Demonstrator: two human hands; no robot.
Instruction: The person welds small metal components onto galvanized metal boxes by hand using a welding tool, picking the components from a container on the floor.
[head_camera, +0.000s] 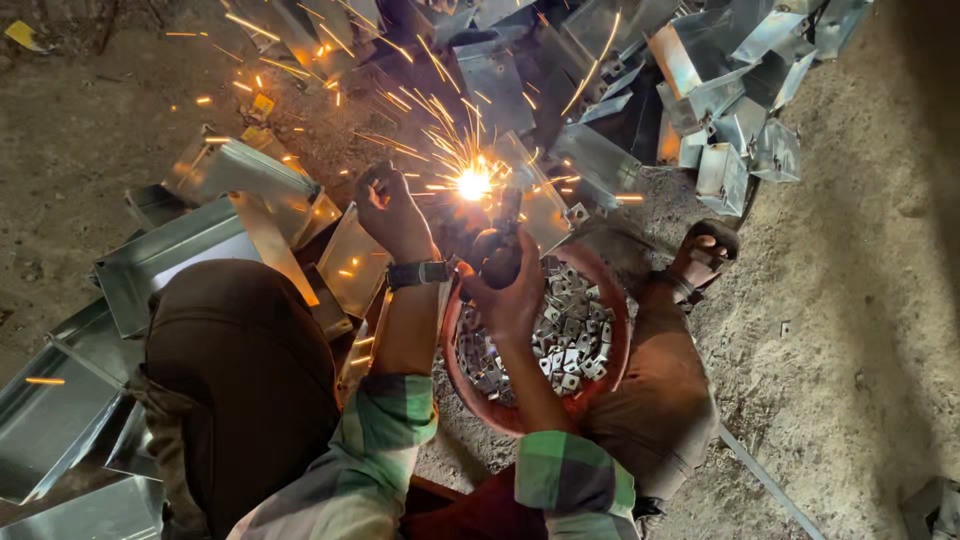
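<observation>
two hands work just beyond the red bowl (610, 385) of small brackets: your right hand (510, 290) closes its grip on the dark welding holder (500, 250); left hand (392, 212) pins a stiff, sharp-edged sheet-metal tray (540, 195), likely hot near the sparks (473, 182).

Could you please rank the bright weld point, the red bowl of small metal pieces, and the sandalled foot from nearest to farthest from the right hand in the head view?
From the right hand:
1. Red bowl, directly beneath it.
2. Weld point, just ahead.
3. Sandalled foot, off right.
</observation>
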